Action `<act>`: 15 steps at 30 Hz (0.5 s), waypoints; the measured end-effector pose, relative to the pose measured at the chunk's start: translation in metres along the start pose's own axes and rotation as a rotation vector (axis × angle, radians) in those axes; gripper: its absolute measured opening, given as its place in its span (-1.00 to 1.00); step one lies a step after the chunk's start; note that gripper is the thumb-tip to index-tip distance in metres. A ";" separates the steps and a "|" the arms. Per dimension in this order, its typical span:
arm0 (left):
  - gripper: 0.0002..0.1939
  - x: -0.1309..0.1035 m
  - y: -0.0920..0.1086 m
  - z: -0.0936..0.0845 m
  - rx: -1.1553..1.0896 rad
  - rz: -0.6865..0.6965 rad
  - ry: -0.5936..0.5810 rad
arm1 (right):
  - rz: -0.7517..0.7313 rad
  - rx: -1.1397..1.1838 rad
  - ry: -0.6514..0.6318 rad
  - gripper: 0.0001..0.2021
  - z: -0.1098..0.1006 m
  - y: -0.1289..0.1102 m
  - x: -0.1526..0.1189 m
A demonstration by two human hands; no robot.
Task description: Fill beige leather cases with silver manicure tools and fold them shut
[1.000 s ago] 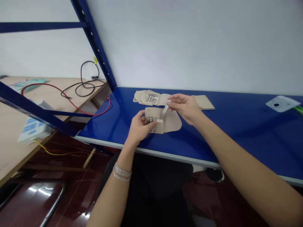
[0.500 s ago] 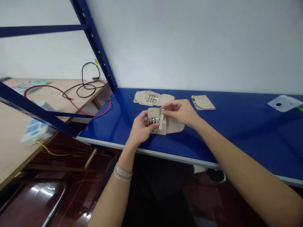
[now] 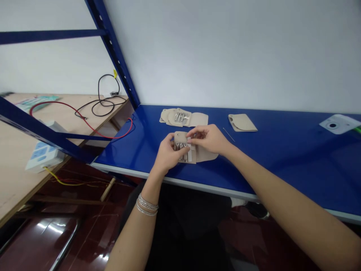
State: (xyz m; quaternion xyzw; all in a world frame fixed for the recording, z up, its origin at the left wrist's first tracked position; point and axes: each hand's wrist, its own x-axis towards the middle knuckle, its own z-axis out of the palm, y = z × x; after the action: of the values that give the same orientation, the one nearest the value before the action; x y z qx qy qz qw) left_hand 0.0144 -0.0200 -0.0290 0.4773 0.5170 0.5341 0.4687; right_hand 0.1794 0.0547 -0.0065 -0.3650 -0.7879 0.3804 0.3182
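A beige case [image 3: 207, 153] lies unfolded near the front edge of the blue table, with several small metal tools in its left part. My left hand [image 3: 169, 152] grips the case's left side, its thumb across the tools. My right hand [image 3: 210, 139] pinches a small pale piece [image 3: 189, 140] at the upper part of the tool section. Behind them rests a stack of beige cases [image 3: 172, 116], the top one unfolded with metal tools showing. A folded beige case [image 3: 243, 123] sits farther right. A thin metal stick [image 3: 228, 134] lies beside my right hand.
A pale flat object with a dark round spot [image 3: 338, 124] is at the far right. Blue rack posts [image 3: 118, 56] rise at the left. Beyond them, a wooden table [image 3: 17, 150] holds a power strip [image 3: 43, 156] and cables.
My right hand has moved left and slightly down with the pale piece, which was standing tilted over the tools. The thin metal stick now shows on the table.
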 end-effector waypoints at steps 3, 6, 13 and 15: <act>-0.56 0.001 -0.002 0.002 0.107 0.048 0.060 | -0.001 -0.010 -0.010 -0.78 0.003 -0.001 -0.001; -0.56 0.002 -0.005 0.002 0.122 0.058 0.059 | -0.024 -0.019 0.003 -0.75 -0.001 0.000 0.002; -0.56 0.003 -0.006 -0.001 0.105 0.052 0.147 | 0.424 -0.670 0.393 -0.81 -0.066 0.033 0.006; -0.56 0.003 -0.006 -0.002 0.090 0.048 0.160 | 0.603 -0.770 0.354 -0.88 -0.081 0.045 0.005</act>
State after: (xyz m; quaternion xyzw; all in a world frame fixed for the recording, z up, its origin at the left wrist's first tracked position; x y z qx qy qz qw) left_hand 0.0125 -0.0170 -0.0350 0.4661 0.5645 0.5579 0.3910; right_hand 0.2545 0.1087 -0.0015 -0.7252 -0.6647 0.0700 0.1654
